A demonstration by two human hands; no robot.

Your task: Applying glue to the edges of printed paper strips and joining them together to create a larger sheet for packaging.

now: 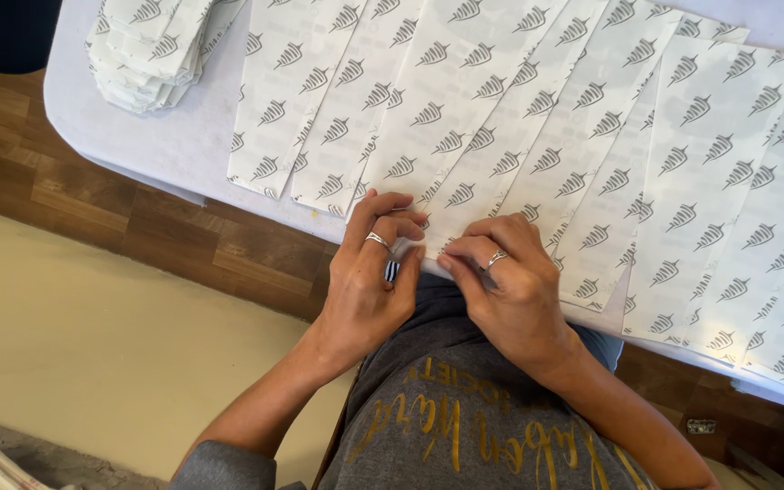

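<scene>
White printed sheet (451, 136) lies in a fanned row of like sheets (682, 181) on the worktop (165, 145), its near end at the edge by the person's lap. Left hand (369, 281) and right hand (510, 286) both pinch that near end, grip pressed together on the paper, fingertips (410, 222) nearly meeting. Stack (151, 50) of folded sheets sits far left, well apart.

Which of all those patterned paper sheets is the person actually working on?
Start at the white table, where long white sheets printed with grey leaf shapes fan out side by side. Follow them to the near edge, where the left hand and right hand meet. The sheet being worked is the only one pinched at its bottom end by both hands' fingers.
</scene>
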